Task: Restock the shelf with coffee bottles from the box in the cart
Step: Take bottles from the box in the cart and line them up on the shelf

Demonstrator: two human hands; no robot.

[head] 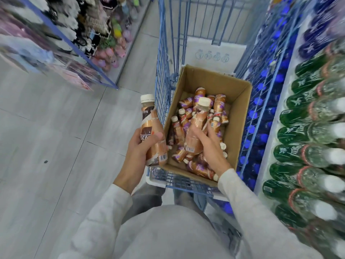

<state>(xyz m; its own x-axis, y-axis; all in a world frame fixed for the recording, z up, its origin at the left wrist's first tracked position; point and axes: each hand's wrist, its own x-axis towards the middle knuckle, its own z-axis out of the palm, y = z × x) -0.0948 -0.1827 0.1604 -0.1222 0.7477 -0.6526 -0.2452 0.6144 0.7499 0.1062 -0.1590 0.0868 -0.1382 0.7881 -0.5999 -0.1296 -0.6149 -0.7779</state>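
Observation:
An open cardboard box (240, 101) sits in a blue wire cart (162, 75) and holds several brown coffee bottles (219, 105) lying loose. My left hand (138, 148) grips one or two coffee bottles (149, 126) with white caps, held upright just left of the cart's side. My right hand (212, 146) is inside the box and grips another coffee bottle (198, 126), lifted a little above the pile with its cap pointing up.
A shelf (276, 131) on the right carries rows of green bottles (291, 135) and blue-capped bottles (261, 109) behind the cart. A white carton (214, 53) stands at the cart's far end. Another display rack (89, 43) lines the aisle at the upper left, with grey tile floor (56, 146) between.

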